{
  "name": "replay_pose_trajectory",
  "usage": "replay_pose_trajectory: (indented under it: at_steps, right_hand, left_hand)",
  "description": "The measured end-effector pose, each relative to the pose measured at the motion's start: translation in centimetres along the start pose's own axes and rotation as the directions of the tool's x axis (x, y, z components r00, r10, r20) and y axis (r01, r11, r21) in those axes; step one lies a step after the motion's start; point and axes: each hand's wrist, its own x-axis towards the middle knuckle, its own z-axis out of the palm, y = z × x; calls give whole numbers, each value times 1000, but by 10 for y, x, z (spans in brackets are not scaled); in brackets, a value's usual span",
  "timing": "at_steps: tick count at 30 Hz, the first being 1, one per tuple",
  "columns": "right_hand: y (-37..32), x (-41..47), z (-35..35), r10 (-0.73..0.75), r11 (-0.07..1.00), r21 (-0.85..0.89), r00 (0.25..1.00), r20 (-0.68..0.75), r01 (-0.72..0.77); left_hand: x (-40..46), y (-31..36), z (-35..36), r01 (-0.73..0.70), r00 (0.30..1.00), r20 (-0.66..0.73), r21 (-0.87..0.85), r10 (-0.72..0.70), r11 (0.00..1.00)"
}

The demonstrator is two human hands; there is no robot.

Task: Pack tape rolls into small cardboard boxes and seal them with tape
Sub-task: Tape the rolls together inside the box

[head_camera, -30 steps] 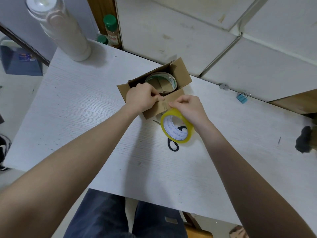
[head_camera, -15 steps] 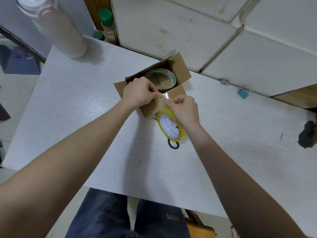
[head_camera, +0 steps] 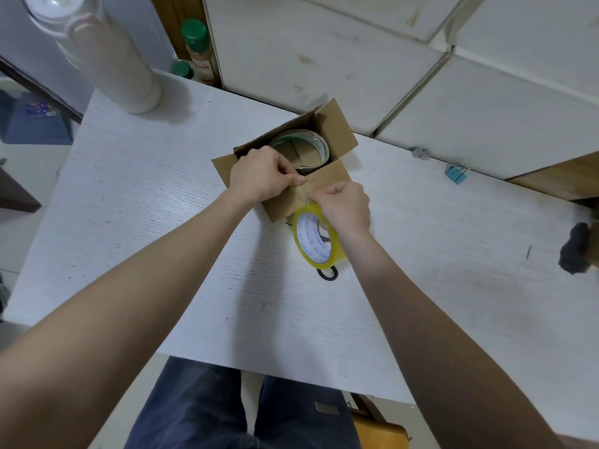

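Observation:
A small brown cardboard box (head_camera: 337, 128) stands open on the white table (head_camera: 162, 196), with a tape roll (head_camera: 311, 144) lying inside it. My left hand (head_camera: 262, 176) pinches the free end of clear tape against the box's near flap (head_camera: 327, 183). My right hand (head_camera: 343, 205) pinches the tape strip just above the yellow tape roll (head_camera: 316, 236), which hangs from it beside the box. Black scissors (head_camera: 327, 273) lie on the table under that roll, mostly hidden.
A tall white flask (head_camera: 107, 56) stands at the table's far left corner. Green-capped bottles (head_camera: 197, 50) sit behind the table edge. A blue binder clip (head_camera: 457, 173) and a grey clip (head_camera: 419, 153) lie at the far right. A dark object (head_camera: 575, 251) lies at the right edge.
My right hand has drawn the yellow roll slightly down and right of the flap. My left hand has stayed pinched at the flap. The camera has shifted a little.

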Motion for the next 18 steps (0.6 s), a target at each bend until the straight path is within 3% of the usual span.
replay_pose_trajectory:
  at_steps: [12, 18]
  right_hand:
    - [-6, -2, 0, -2, 997, -81, 1000, -6, 2]
    - [-7, -5, -2, -16, 995, -98, 1000, -17, 14]
  left_hand:
    - [-2, -1, -3, -61, 996, 69, 19, 60, 998]
    - [-4, 0, 2, -43, 999, 5, 30, 42, 999]
